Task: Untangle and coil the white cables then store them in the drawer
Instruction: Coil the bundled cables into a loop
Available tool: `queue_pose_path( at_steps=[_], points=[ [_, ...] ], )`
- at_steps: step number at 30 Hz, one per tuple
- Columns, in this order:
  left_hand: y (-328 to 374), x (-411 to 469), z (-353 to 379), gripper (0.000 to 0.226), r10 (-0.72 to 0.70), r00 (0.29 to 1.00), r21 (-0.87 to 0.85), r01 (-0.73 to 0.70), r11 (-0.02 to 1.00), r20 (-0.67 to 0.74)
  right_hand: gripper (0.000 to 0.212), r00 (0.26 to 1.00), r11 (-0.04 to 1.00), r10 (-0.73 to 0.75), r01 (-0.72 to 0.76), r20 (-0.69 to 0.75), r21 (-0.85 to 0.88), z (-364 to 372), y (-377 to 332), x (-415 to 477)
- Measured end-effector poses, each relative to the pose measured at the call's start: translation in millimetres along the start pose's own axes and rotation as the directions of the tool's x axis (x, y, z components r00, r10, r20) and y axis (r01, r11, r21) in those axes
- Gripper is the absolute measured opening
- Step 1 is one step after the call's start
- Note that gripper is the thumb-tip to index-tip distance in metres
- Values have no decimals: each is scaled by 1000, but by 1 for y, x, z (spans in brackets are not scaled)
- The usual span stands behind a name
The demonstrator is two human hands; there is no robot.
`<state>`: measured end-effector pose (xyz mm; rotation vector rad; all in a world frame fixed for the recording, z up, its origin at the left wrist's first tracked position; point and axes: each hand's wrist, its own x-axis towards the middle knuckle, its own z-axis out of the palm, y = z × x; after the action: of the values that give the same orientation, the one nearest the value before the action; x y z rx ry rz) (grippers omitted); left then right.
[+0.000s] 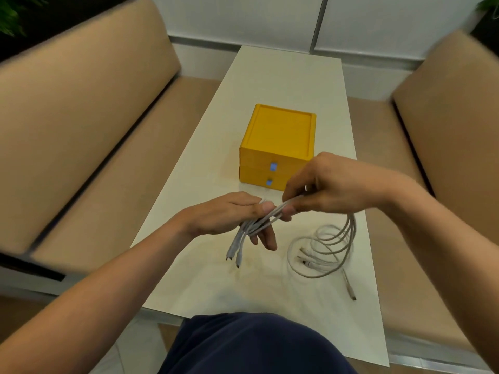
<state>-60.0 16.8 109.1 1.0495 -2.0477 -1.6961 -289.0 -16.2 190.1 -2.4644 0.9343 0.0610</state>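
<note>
At my far left a green leafy plant shows in the top corner, above a long bench with tan upholstered cushions. In the middle a long white rectangular table runs away from me towards a wall of pale panels. On this table, a little beyond my hands, stands a yellow box with two drawers, one above the other. Each drawer has a small blue handle, and both fronts sit flush with the body. At the right is a second tan cushioned bench. My lap in dark blue fabric fills the bottom of the view.

My left hand is above the near part of the table, the palm turned up. Its thumb presses a bunch of white cables against the fingers, and several connector ends hang down below it. My right hand is just beside the left one and a little higher. Its fingers are curled and pinch the same strands. From the right hand the cables fall down to the table, where they lie in loose loops on the right side, with one plug end nearest to me.
</note>
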Motion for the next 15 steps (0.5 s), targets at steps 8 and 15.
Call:
queue_pose_path(
  at_steps=[8, 15],
  points=[
    [9, 2, 3, 37, 64, 991, -204, -39, 978, 118, 11, 995, 942, 18, -51, 102, 332, -13, 16, 14],
    [4, 3, -4, 40, 15, 989, -188, 13, 982, 148, 13, 996, 911, 31, -64, 88, 407, -5, 21, 12]
  ],
)
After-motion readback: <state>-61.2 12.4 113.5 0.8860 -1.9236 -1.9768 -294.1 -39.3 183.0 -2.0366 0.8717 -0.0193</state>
